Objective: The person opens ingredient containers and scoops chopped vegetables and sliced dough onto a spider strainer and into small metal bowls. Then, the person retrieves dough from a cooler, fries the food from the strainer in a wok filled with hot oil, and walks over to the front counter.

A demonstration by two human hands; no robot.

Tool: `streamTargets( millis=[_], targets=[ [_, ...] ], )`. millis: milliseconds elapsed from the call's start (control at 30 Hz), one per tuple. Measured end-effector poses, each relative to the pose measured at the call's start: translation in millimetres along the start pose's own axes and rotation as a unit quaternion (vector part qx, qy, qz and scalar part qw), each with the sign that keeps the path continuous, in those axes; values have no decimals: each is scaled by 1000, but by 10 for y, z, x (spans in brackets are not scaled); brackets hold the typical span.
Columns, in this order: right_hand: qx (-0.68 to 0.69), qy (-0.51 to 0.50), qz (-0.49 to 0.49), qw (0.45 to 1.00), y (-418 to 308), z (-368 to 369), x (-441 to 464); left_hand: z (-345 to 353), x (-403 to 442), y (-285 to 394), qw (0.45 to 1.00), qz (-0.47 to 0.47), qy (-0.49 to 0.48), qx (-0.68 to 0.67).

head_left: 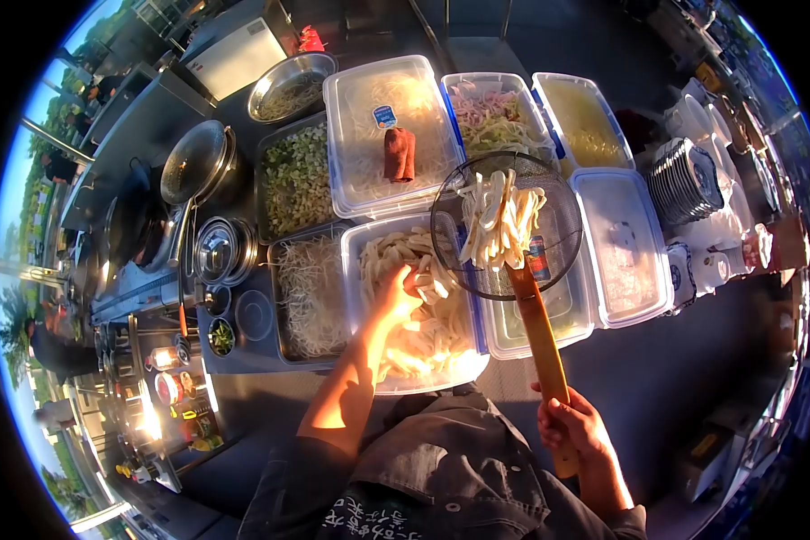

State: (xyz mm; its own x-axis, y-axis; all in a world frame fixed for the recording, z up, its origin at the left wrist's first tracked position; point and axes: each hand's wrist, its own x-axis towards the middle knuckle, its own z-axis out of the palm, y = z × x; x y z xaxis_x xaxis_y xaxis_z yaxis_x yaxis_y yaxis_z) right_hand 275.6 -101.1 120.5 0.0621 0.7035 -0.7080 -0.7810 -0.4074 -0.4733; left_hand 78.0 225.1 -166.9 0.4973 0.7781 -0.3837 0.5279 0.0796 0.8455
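My right hand [569,421] is wrapped round the long wooden handle [542,351] of a wire strainer [562,193]. A heap of thick, pale, flat noodles [499,216] lies in the strainer, which hangs over the bins. Beside it, my left hand [398,295] reaches into a clear plastic bin [351,247] of the same noodles, with its fingers closed round some of them. The bin's near end is in bright sunlight.
Bean sprouts [308,297] and chopped greens [295,175] fill trays on the left. Behind stand a lidded tub [355,99] with a red-brown cloth roll [400,155], and tubs of sliced vegetables [486,108]. Stacked containers [684,184] are on the right, a wok [139,220] far left.
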Motion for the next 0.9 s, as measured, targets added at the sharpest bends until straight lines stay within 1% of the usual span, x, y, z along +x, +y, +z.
streamTargets(
  millis=[67,167,233,267,300,367,400,500,533,567,600,633,700,767,800,833,900],
  targets=[
    [-5,9,3,1000,-3,-15,-1,-127,-71,39,997,-3,5,-80],
    [-3,6,5,1000,14,-53,1,-477,-192,275,993,50,-31,-107],
    [-18,25,0,1000,21,-57,-1,-663,-459,769,972,32,-43,-230],
    [-16,24,-2,1000,28,-59,3,-658,-483,640,959,36,4,-282],
    [-21,26,0,999,31,-64,8,-722,-504,611,945,56,-8,-323],
    [-24,31,-2,999,48,-88,7,-899,-650,980,938,62,-61,-337],
    [-33,23,9,999,59,-110,12,-929,-689,1139,941,78,-82,-318],
    [-46,10,37,998,69,-77,6,-788,-752,1722,932,105,-86,-336],
    [-51,0,57,997,71,-51,15,-632,-688,1798,945,153,-36,-288],
    [-52,-2,57,997,87,-39,25,-545,-551,1688,980,184,19,-71],
    [-41,-13,72,996,105,-31,38,-526,-587,1909,966,253,33,31],
    [-31,-25,86,995,110,-25,45,-515,-649,2130,938,318,47,132],
    [-22,-39,88,995,113,2,42,-525,-694,2211,933,322,48,154],
    [-5,-49,89,995,133,-32,14,-628,-836,2222,950,285,107,68],
    [4,-51,89,995,148,-63,12,-671,-803,2047,953,268,137,29],
    [13,-55,90,994,153,-94,8,-743,-777,1782,958,241,151,24],
    [21,-56,83,995,145,-143,-22,-787,-745,1290,983,115,117,80]
  ],
)
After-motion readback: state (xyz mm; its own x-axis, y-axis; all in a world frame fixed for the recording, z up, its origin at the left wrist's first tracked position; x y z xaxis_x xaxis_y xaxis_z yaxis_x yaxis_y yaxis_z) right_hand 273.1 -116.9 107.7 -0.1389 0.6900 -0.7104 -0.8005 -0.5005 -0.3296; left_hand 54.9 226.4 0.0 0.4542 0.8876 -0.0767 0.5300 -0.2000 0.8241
